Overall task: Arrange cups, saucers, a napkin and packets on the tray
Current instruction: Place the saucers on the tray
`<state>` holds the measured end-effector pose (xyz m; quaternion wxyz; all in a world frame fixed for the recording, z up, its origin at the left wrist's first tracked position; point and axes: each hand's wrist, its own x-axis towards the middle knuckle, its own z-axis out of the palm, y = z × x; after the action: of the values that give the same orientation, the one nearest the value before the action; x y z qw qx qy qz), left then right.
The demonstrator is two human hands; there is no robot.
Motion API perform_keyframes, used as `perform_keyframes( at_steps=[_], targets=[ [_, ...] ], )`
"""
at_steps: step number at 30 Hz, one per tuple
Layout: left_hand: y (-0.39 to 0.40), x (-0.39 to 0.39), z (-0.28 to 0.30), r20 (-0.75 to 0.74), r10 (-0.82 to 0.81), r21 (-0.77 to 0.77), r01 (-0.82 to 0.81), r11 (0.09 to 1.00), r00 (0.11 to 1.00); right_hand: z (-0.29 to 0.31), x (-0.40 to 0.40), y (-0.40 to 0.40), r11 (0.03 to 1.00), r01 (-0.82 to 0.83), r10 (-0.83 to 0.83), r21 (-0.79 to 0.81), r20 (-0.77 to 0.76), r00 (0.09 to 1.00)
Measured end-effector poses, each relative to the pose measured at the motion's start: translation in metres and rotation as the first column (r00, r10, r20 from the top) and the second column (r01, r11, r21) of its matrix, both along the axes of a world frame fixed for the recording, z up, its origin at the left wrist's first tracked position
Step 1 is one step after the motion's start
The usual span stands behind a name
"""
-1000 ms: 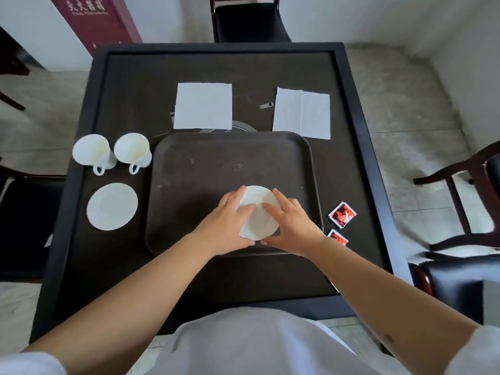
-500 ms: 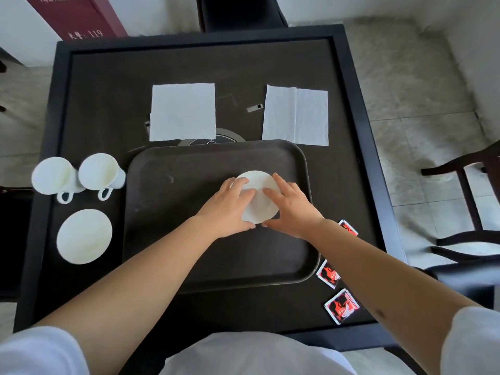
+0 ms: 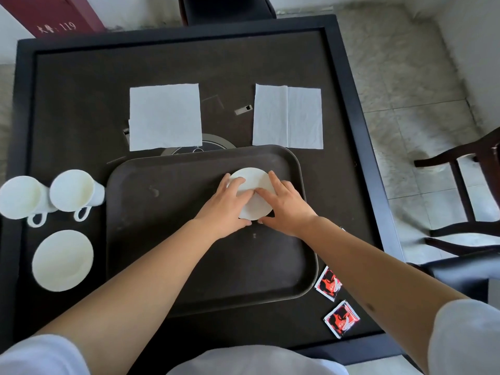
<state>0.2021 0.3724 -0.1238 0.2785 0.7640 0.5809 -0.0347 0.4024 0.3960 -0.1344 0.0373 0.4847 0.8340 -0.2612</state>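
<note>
A dark tray (image 3: 189, 253) lies in the middle of the black table. A white saucer (image 3: 253, 180) sits on its far right part. My left hand (image 3: 227, 207) and my right hand (image 3: 284, 207) both hold the saucer, fingers on top and thumbs at its near edge. Two white cups (image 3: 21, 197) (image 3: 73, 190) stand left of the tray, with a second saucer (image 3: 62, 259) in front of them. Two white napkins (image 3: 165, 116) (image 3: 288, 116) lie beyond the tray. Red packets (image 3: 328, 284) (image 3: 342, 318) lie off the tray's near right corner.
A round metal inset (image 3: 200, 147) in the table peeks out between the tray and the left napkin. A small metal piece (image 3: 243, 109) lies between the napkins. Dark chairs stand at the right (image 3: 465, 185) and at the far side (image 3: 224, 6).
Both hands have slid the saucer across the tray from its near edge toward the far right part. My view has tilted down, so the packets show more fully.
</note>
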Motion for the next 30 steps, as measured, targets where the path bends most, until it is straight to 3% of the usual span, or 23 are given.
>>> perform_keyframes(
  at_steps=[9,16,20,30],
  targets=[
    [-0.002,0.0,-0.004,0.01,-0.006,-0.002,0.006,1.0,1.0,-0.002,0.001,-0.01,0.999,0.053,-0.053,-0.01,-0.042,0.998],
    [-0.01,0.001,0.004,-0.141,-0.089,0.044,0.096,0.994,0.986,0.012,-0.009,-0.019,0.997,0.081,-0.079,-0.013,0.074,0.994],
    [-0.03,-0.013,0.015,-0.193,-0.017,0.054,0.028,0.998,0.981,0.025,-0.021,-0.031,0.999,0.042,-0.042,0.003,0.142,0.989],
    [-0.123,-0.105,0.05,-0.174,0.229,0.061,-0.222,0.973,0.958,0.053,-0.099,-0.087,0.987,-0.157,0.162,-0.042,0.147,0.976]
  ],
)
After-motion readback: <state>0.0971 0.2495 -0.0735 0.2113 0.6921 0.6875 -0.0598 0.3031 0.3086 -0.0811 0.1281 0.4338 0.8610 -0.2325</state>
